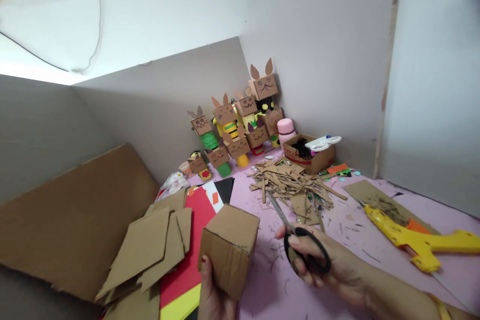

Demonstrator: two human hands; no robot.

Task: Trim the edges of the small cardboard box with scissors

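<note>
My left hand point(213, 294) grips a small brown cardboard box point(228, 247) from below, held upright above the pink table point(348, 225). To its right, my right hand point(330, 267) has its fingers through the black handles of a pair of scissors point(296, 240). The blades point up and to the left toward a heap of cardboard strips point(292, 182). The scissors do not touch the box.
Cut cardboard pieces point(150, 250) lie on red, yellow and black paper sheets point(198, 210) at left, beside a large cardboard sheet point(75, 220). Several cardboard animal figures point(240, 125) stand at the back. A small box with white scissors point(309, 152) and a yellow glue gun point(416, 237) are at right.
</note>
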